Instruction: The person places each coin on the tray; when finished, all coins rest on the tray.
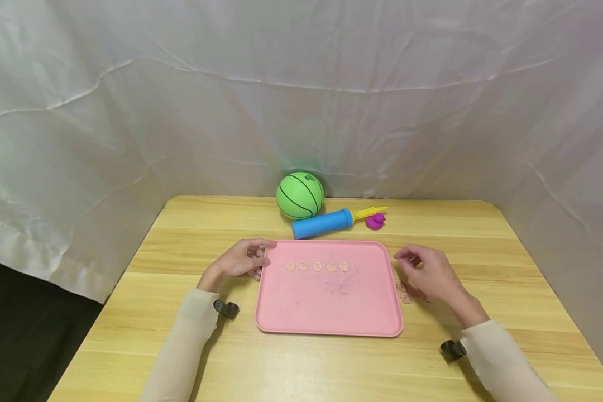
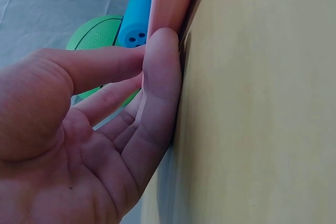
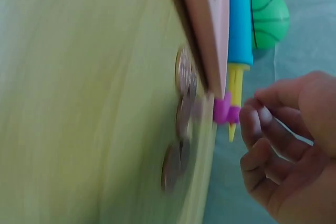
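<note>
A pink tray (image 1: 326,318) lies on the table, with several copper-coloured coins (image 1: 317,267) in a row across its upper half. At its left edge my left hand (image 1: 238,258) grips the rim; in the left wrist view a finger (image 2: 161,72) lies along the outer side. My right hand (image 1: 429,273) hovers just off the tray's right edge, thumb and fingertips curled close together. Whether a coin is between them cannot be made out. Beneath and beside that hand, loose coins (image 3: 182,72) lie overlapping on the table, partly hidden in the head view.
Behind the tray are a green ball (image 1: 300,195) with black lines, a blue hand pump (image 1: 322,223) with a yellow nozzle, and a small purple duck-like toy (image 1: 375,221). The wooden table (image 1: 181,223) backs onto a pale curtain (image 1: 331,111).
</note>
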Demonstrator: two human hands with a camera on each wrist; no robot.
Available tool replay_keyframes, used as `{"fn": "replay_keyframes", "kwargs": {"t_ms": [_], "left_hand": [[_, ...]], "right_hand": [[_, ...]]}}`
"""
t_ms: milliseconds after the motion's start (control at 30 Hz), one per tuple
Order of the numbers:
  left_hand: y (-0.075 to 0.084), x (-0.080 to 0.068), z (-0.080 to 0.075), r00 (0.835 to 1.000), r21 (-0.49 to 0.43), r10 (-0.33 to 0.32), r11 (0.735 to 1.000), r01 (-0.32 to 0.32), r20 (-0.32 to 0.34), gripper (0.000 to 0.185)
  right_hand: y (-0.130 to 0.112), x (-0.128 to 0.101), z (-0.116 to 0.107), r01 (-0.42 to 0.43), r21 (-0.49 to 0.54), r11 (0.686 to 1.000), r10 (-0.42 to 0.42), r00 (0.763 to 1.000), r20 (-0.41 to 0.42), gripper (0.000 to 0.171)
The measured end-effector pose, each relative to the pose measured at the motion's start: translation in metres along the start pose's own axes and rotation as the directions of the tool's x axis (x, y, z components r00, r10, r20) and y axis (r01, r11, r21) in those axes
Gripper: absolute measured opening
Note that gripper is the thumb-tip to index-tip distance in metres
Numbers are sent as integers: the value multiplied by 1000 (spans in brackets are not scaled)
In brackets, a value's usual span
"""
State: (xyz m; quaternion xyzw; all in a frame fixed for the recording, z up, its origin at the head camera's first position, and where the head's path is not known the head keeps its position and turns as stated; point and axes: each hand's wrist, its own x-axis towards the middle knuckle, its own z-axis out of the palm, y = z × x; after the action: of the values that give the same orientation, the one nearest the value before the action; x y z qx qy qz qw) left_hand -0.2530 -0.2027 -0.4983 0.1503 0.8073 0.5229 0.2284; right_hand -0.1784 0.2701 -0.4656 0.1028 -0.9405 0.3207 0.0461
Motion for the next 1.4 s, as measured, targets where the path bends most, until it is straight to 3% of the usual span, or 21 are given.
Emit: {"fn": "replay_keyframes", "kwargs": {"t_ms": [433, 733, 1133, 1267, 1400], "left_hand": [[0, -2, 0, 1000, -11, -5, 1000, 5, 1, 52], [-2, -1, 0, 1000, -14, -11, 1000, 11, -7, 52], [-2, 0, -1, 1000, -26, -27, 999, 27, -8, 52], [-1, 0, -1, 999, -32, -36, 999, 36, -5, 53], [0, 0, 0, 1000, -29, -28, 999, 27, -6, 52]], "right_hand": [[33, -25, -6, 14, -67, 998, -13, 1000, 14, 5], [38, -35, -14, 102, -77, 992, -94, 991, 95, 15], [40, -32, -13, 87, -78, 993, -75, 986, 146, 20], [39, -31, -14, 75, -49, 996, -66, 983, 170, 23], [39, -31, -14, 73, 55, 996, -83, 978, 192, 21]]}}
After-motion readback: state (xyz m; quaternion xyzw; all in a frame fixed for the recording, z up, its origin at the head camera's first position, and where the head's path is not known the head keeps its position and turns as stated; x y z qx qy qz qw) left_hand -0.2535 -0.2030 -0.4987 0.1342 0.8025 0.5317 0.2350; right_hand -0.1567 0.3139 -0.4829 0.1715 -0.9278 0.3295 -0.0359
